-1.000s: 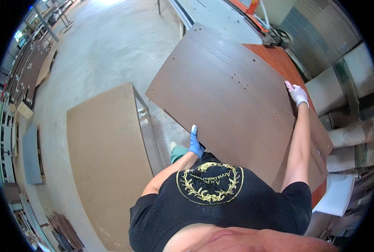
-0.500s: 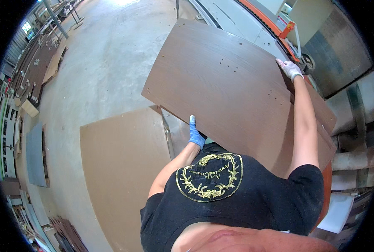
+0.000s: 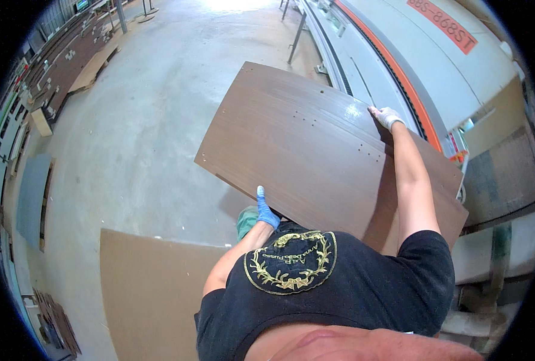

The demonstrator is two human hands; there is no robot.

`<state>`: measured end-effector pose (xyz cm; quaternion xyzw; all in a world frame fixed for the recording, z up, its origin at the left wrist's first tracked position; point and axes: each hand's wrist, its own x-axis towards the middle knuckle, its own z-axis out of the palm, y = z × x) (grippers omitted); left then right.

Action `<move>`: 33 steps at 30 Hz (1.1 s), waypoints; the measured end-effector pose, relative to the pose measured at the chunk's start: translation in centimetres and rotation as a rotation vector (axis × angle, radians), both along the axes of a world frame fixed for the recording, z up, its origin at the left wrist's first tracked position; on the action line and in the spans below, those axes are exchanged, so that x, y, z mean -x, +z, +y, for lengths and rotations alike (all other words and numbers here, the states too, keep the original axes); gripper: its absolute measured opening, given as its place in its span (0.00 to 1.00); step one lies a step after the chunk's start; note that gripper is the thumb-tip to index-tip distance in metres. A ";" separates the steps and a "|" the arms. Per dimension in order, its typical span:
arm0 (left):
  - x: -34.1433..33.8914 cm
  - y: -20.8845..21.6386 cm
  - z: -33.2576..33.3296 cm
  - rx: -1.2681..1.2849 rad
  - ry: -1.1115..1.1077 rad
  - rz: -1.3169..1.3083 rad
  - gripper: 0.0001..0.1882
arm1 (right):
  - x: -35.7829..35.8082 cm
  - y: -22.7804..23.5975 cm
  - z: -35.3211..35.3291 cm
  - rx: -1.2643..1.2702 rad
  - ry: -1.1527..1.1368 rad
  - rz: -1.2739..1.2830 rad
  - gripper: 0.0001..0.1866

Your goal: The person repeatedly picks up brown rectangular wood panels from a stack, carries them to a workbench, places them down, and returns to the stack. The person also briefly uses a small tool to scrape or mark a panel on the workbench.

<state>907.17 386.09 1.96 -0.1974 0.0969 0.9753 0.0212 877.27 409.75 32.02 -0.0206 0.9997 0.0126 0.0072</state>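
Between my hands is a large brown wood-grain panel (image 3: 279, 147) with small drilled holes near its edges and in short rows. My left hand (image 3: 266, 210), in a blue glove, grips the near long edge with the thumb on top; its other fingers are hidden underneath. At the far long edge my right hand (image 3: 388, 117), in a pale glove, is closed around the rim. A second brown panel (image 3: 439, 165) shows on the right, beyond my right forearm; how the two panels meet cannot be made out.
A long machine (image 3: 394, 66) with a white body and orange strip runs along the right. A tan board (image 3: 153, 289) lies low behind my left arm. Grey sheets (image 3: 33, 195) stand at the left, and stacked boards (image 3: 57, 81) lie farther off. Concrete floor (image 3: 141, 120) stretches ahead.
I have moved forward along the machine with the panel still in both hands. The tan board has slid back toward the lower edge of the view, and more of the machine shows.
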 end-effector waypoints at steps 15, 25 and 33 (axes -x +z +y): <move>-1.0 1.3 -0.5 0.150 -0.066 0.065 0.46 | -5.2 -2.0 6.3 0.238 -0.022 0.060 0.42; 0.2 -1.9 0.2 0.099 0.001 0.309 0.46 | -7.8 0.2 5.2 0.100 -0.048 0.227 0.39; -3.1 -0.3 -0.9 -0.013 -0.006 0.196 0.43 | -6.5 -0.4 4.4 0.051 0.014 0.194 0.38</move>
